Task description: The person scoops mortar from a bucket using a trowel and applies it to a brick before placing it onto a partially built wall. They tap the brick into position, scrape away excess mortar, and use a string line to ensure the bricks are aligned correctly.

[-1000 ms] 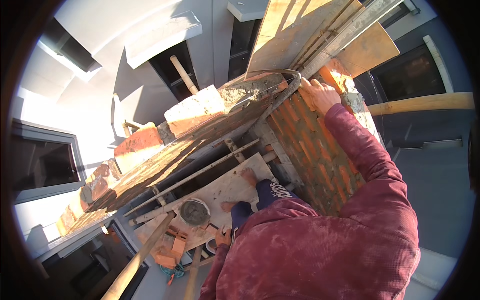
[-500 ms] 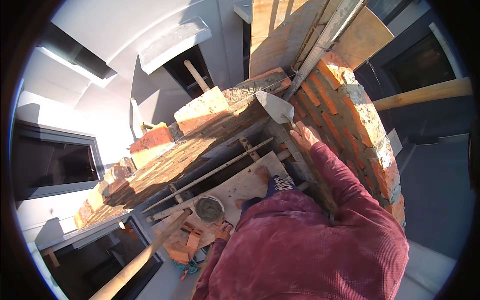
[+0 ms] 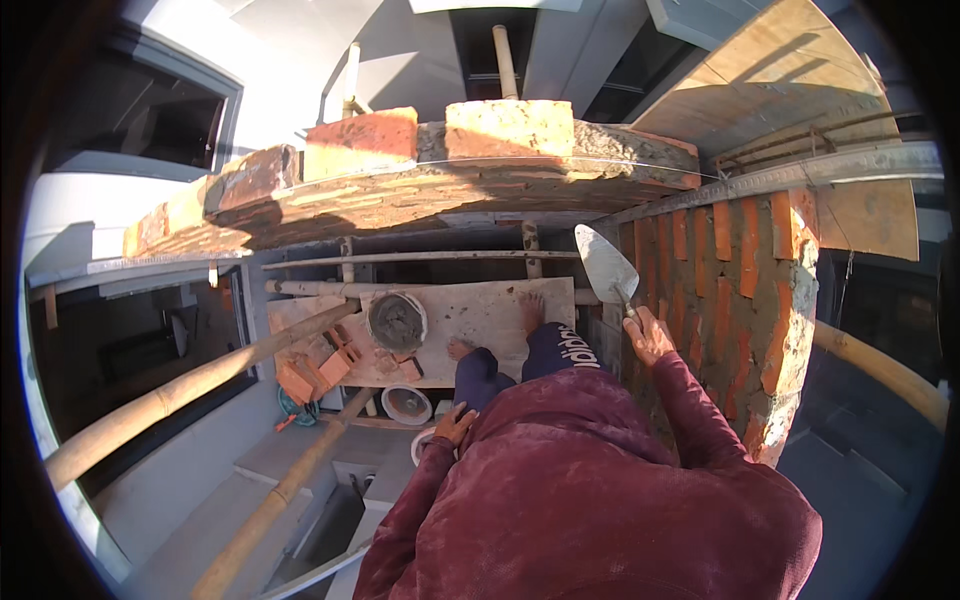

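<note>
- Trowel (image 3: 608,265) in the right hand (image 3: 650,338), its pale blade aimed up and away, beside the inner face of the brick wall (image 3: 735,300) on the right; whether it touches that wall, I cannot tell.
- The right hand's fingers are closed around the trowel's handle.
- The left hand (image 3: 456,426) is low by the trousers (image 3: 484,380), fingers close together and slightly bent; whether anything lies under them, I cannot tell.
- Near the left hand, just off the edge of the plank platform (image 3: 480,315), is a round pale container (image 3: 428,404).
- On the platform, a bucket (image 3: 424,322) holds grey mortar (image 3: 397,322), and loose red bricks (image 3: 320,372) lie left of it.
- Ahead, two bricks (image 3: 510,128) sit apart on the far wall (image 3: 430,205), with a taut string (image 3: 430,162) running along its near side.
</note>
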A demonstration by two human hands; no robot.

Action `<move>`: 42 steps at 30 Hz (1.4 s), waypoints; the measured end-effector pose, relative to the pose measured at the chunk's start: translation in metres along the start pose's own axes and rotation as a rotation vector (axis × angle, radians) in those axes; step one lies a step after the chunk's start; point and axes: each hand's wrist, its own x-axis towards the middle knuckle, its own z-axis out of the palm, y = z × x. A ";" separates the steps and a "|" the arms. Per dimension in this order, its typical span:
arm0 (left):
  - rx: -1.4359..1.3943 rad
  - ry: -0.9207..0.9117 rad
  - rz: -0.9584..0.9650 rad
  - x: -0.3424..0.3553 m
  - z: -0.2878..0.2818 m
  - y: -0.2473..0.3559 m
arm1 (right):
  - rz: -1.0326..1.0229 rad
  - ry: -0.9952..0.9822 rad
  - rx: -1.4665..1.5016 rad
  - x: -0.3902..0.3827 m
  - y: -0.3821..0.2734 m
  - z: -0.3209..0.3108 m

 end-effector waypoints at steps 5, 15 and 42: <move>0.043 0.081 -0.169 -0.002 0.056 -0.008 | -0.137 -0.497 -0.436 0.075 -0.074 0.097; -1.349 0.764 -0.254 0.091 -0.027 -0.172 | -0.657 -0.950 -0.927 0.186 -0.242 0.465; -1.466 0.803 -0.366 0.314 -0.136 -0.378 | -1.224 -0.730 -1.297 0.287 -0.193 0.714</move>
